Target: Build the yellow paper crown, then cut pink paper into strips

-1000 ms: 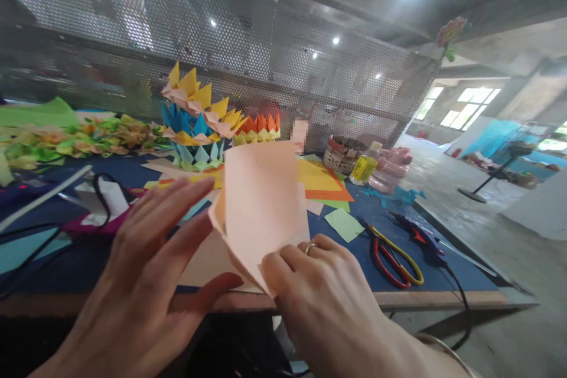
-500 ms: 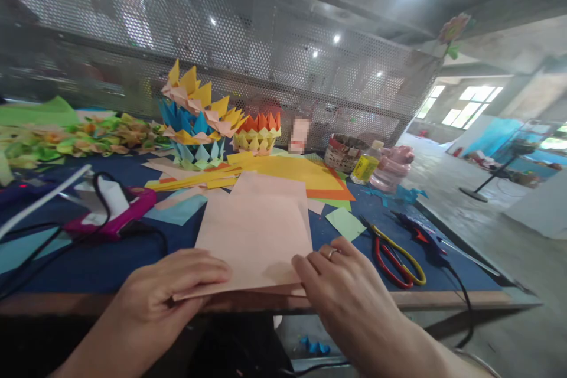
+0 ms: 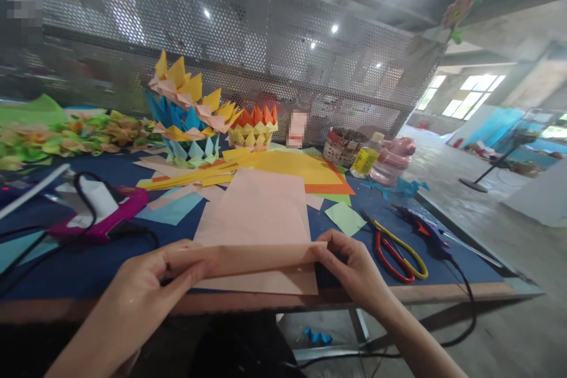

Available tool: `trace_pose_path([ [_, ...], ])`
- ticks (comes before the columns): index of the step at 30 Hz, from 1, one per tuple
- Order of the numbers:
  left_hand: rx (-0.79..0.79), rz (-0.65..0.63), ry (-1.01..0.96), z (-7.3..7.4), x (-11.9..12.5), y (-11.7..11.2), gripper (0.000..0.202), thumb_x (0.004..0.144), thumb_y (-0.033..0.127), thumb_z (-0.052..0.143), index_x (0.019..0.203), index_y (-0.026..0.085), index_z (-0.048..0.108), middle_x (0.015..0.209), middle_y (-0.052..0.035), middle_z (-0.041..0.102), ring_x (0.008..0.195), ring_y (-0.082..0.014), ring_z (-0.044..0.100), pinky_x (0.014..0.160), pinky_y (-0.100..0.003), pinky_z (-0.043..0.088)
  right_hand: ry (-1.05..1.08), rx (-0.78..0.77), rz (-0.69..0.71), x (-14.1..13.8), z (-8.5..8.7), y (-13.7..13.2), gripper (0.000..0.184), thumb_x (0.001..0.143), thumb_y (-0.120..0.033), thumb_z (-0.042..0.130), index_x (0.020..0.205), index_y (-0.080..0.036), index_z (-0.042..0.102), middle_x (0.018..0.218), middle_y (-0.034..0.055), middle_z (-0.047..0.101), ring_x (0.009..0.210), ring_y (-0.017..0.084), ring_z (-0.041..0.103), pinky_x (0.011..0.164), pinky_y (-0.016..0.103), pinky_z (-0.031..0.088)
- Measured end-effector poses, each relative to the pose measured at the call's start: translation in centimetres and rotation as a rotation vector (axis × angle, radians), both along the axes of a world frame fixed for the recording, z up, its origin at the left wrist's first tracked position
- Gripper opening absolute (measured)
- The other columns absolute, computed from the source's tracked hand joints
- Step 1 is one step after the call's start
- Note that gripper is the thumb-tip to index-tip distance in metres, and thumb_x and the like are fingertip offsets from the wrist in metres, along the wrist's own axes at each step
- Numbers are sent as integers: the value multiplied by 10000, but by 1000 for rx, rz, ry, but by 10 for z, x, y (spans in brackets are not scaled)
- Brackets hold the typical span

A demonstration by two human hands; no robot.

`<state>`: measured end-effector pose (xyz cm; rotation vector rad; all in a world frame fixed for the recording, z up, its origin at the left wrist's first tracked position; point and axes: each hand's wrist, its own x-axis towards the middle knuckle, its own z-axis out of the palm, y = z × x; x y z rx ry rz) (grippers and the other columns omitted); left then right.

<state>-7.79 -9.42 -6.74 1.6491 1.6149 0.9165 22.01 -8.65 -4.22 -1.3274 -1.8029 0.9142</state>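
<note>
A pale pink sheet of paper (image 3: 261,207) lies at the table's front, its near edge bent up and over in a curl. My left hand (image 3: 177,269) pinches the left end of that curl between thumb and fingers. At the right end, my right hand (image 3: 336,254) pinches the same raised edge. Beneath the curl, more pink paper (image 3: 274,283) shows, reaching the table's front edge. Beyond the sheet are yellow and orange papers (image 3: 287,168).
Pliers (image 3: 398,251) with red and yellow handles and a glue gun (image 3: 425,227) lie to the right. A magenta power strip (image 3: 101,215) with cables sits left. Folded-paper pieces (image 3: 190,124), a yellow-labelled bottle (image 3: 367,156) and a round basket (image 3: 343,146) stand behind.
Both hands have lifted the near edge of the pink paper and curled it up and away from me. Another pink layer now shows below it. The view has shifted slightly.
</note>
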Motion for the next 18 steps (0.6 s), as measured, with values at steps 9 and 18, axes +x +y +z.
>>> trace_pose_path([
  [9,-12,268,-5,2,11,14,456,728,553,618,953,171,725,821,0,743,862,-249,670,679,-244,468,-132,18,-85,-17,-6,23,352,925,-466,452,733,-176,506,677,-33,468,640,117,441,570,232,340],
  [18,45,239,398,12,16,24,384,882,498,454,972,201,681,882,-79,749,903,-273,676,691,-282,443,-442,91,-284,-31,-5,38,296,891,-376,513,667,-215,407,573,-58,444,570,117,368,526,237,242],
])
